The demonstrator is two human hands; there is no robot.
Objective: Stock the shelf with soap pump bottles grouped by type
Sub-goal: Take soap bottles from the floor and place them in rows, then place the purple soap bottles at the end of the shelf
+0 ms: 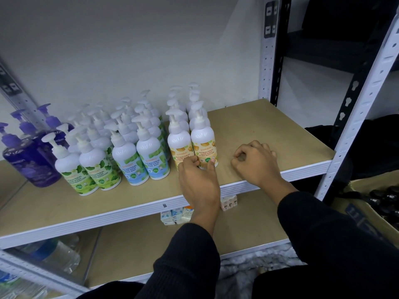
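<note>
At the far left of the shelf point(269, 130) stand the purple bottles point(28, 162). Next come the green-label bottles point(86, 169) in 2 files, then the blue-label bottles point(138, 160) in 2 files, then the orange-label bottles point(180, 145) in 2 files running back to the wall. Each kind keeps to its own block, with all the pumps upright.

The left hand point(197, 182) is at the foot of the orange block. Its thumb and curled fingers pinch the base of the front-right orange bottle point(204, 143), which stands on the board touching its neighbour. The right hand point(254, 162) rests on the bare board just to the right, well apart from any bottle. Its fingers are curled under into a fist, and nothing shows in it.

The step in hand looks like seating and squaring this last orange bottle in its file, so stocking seems far along. The board right of the orange block is unfilled. The next move likely calls for letting go without tipping the tall, narrow bottle, or nudging its base flush with the bottle beside it. If stock remains, more of the same kind would go in front, or a new group would start on the open stretch. A cardboard box point(367, 201) sits low at the right; its dark contents are too unclear to name.
</note>
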